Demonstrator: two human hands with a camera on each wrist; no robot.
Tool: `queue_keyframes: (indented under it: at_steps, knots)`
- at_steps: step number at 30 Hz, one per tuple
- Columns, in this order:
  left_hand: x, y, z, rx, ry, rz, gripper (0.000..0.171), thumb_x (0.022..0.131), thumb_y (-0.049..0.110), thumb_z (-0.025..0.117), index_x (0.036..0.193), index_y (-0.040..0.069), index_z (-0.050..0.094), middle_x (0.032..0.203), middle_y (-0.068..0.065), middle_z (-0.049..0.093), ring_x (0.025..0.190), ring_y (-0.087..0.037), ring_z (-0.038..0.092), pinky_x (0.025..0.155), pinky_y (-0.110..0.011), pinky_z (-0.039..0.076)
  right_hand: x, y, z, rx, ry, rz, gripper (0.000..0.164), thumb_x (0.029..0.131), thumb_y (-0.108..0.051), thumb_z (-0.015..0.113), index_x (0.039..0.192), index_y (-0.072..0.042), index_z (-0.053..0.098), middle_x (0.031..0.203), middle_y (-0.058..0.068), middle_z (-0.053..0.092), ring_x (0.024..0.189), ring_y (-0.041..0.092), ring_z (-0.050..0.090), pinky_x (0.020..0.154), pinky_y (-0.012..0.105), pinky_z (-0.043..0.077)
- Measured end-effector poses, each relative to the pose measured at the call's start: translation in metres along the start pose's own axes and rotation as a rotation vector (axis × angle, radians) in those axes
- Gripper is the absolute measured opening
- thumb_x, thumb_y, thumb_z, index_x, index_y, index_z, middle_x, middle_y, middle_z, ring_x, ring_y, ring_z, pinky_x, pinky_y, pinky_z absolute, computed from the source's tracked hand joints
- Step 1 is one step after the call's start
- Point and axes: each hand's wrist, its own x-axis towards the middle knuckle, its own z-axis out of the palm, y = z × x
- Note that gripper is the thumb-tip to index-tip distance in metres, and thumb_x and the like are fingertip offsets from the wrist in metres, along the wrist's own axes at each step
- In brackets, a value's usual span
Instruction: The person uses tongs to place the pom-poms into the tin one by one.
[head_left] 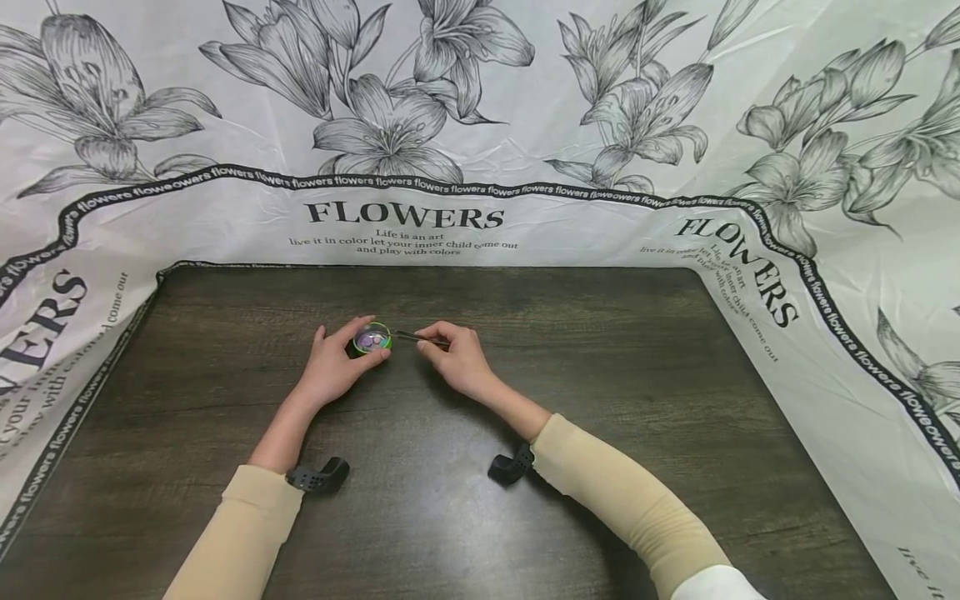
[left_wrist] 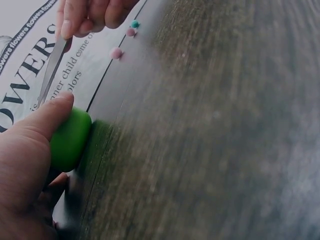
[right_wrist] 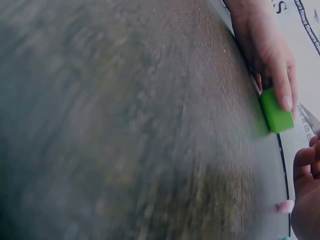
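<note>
My left hand (head_left: 333,362) grips a small green cup (left_wrist: 72,140) standing on the table, thumb on the near side and fingers round the far side. Purple, pink and teal bits show inside it in the head view. To its right, my right hand (head_left: 459,360) pinches metal tweezers (left_wrist: 52,67), whose tips point left at the cup's rim. Two pink pom-poms (left_wrist: 116,53) and a teal pom-pom (left_wrist: 134,23) lie on the table by the right hand in the left wrist view; the hand hides them from the head view.
The dark wood-grain table (head_left: 600,333) stretches around both hands. A white cloth (head_left: 585,233) printed with flowers and lettering rises along its back and sides. Black wrist cameras (head_left: 322,475) sit at both sleeve cuffs, above the table.
</note>
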Motion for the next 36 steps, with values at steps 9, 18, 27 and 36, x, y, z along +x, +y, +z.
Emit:
queue_keyframes:
  at_steps: [9,18,27,36]
  knots:
    - [0.001,-0.001,0.001,-0.001,0.002,0.009,0.077,0.097,0.043,0.072,0.158,0.007,0.04,0.162,-0.028,0.03,0.15,-0.053,0.016,0.122,-0.061,-0.011,-0.003,0.002,-0.004,0.024,0.002,0.012,0.022,0.101,-0.007,0.065,0.121,0.0,0.072,0.102,0.014,0.075,0.06,0.01,0.058,0.056,0.023,0.05]
    - [0.001,-0.001,0.002,0.007,0.017,0.016,0.076,0.098,0.042,0.072,0.157,0.007,0.041,0.161,-0.028,0.032,0.148,-0.05,0.025,0.122,-0.06,-0.01,-0.006,0.004,-0.01,0.018,0.013,0.023,0.022,0.101,-0.008,0.066,0.121,-0.003,0.073,0.1,0.013,0.074,0.059,0.011,0.057,0.056,0.024,0.05]
    - [0.002,-0.002,0.004,0.002,0.022,0.029,0.075,0.097,0.041,0.073,0.157,0.007,0.042,0.161,-0.027,0.033,0.147,-0.049,0.028,0.123,-0.058,-0.01,-0.014,0.013,-0.03,0.01,0.025,0.047,0.022,0.103,-0.008,0.064,0.123,-0.003,0.071,0.102,0.015,0.073,0.058,0.013,0.054,0.053,0.026,0.046]
    - [0.0,-0.002,0.002,0.006,0.014,0.036,0.076,0.098,0.042,0.072,0.158,0.006,0.041,0.16,-0.028,0.033,0.146,-0.047,0.033,0.123,-0.058,-0.011,-0.016,0.017,-0.05,-0.029,0.102,0.043,0.021,0.1,-0.007,0.067,0.12,-0.002,0.073,0.109,0.013,0.074,0.078,0.021,0.07,0.058,0.024,0.052]
